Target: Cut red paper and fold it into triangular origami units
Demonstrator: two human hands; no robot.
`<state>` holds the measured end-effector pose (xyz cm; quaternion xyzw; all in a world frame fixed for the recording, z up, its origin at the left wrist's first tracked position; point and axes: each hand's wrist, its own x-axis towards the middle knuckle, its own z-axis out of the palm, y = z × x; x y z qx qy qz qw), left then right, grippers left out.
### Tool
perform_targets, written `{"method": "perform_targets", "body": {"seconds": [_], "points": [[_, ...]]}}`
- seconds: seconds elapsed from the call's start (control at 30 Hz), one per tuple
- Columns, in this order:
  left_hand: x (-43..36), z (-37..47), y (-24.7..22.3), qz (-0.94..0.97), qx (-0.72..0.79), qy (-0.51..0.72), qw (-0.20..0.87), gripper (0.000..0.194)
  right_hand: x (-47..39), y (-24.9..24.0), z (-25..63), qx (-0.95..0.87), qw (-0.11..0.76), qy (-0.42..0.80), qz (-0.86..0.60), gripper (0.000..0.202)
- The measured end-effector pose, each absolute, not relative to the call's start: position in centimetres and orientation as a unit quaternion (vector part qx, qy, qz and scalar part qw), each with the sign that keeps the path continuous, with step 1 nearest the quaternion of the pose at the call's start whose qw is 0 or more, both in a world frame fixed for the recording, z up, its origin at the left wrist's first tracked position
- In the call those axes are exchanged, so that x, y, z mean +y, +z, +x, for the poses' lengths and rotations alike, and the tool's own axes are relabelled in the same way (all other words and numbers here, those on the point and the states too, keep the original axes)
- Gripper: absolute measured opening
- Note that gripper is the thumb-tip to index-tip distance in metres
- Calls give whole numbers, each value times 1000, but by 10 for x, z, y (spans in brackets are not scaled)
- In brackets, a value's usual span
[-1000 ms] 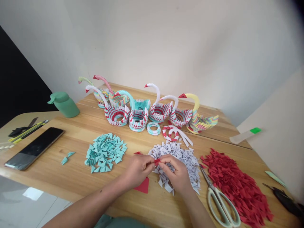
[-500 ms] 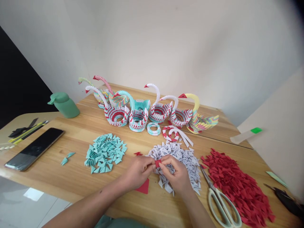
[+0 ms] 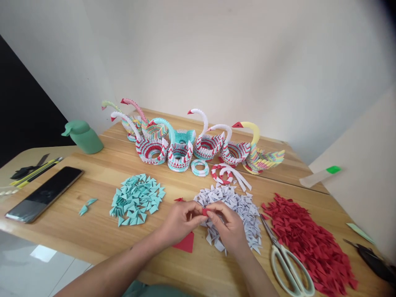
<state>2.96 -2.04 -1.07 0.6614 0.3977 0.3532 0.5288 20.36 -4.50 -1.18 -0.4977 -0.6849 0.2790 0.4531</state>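
Between my two hands is a small folded piece of red paper (image 3: 205,212), partly covered by the fingers. My left hand (image 3: 181,219) pinches its left side, and my right hand (image 3: 227,225) pinches the right. Under my left wrist lies a flat red paper sheet (image 3: 185,242). A few folded red pieces (image 3: 179,199) show just beyond the left hand. The pile of white folded paper triangles (image 3: 244,210) spreads behind and beneath my right hand.
Teal triangles (image 3: 137,200) lie left, red triangles (image 3: 309,243) right, beside scissors (image 3: 289,260). Several paper swans (image 3: 179,154) stand at the back, with a paper ring (image 3: 199,168) in front. A phone (image 3: 45,194) and green jug (image 3: 83,136) are at left.
The fingers have shifted slightly around the red paper, which now shows as a smaller patch. My left hand has turned a little; everything else stays put.
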Motion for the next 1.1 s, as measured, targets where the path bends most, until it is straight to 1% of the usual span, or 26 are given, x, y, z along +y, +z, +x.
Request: {"method": "perform_targets", "body": {"seconds": [0.2,0.27,0.37,0.47,0.53,0.63,0.8,0.97,1.1], "points": [[-18,29,-12,665,418,354,509,17,-45,-14,202,-658,458,336,-494,14],[-19,28,-11,685,420,337,491,15,-44,-13,203,-672,445,325,-495,12],[-20,27,-11,731,416,319,438,10,-44,-12,203,-716,424,277,-480,9],[-22,28,-12,750,405,327,409,7,-45,-12,200,-719,439,255,-474,12],[-22,29,-13,747,398,334,416,5,-47,-13,197,-694,455,276,-485,14],[-23,31,-14,740,392,344,424,9,-49,-14,194,-658,473,320,-491,16],[-25,32,-13,737,395,369,405,14,-50,-15,193,-621,497,374,-477,21],[-28,29,-10,755,324,424,380,18,-52,-19,194,-576,511,448,-454,23],[-28,26,-7,763,284,438,380,19,-51,-21,195,-560,511,475,-447,23]]}}
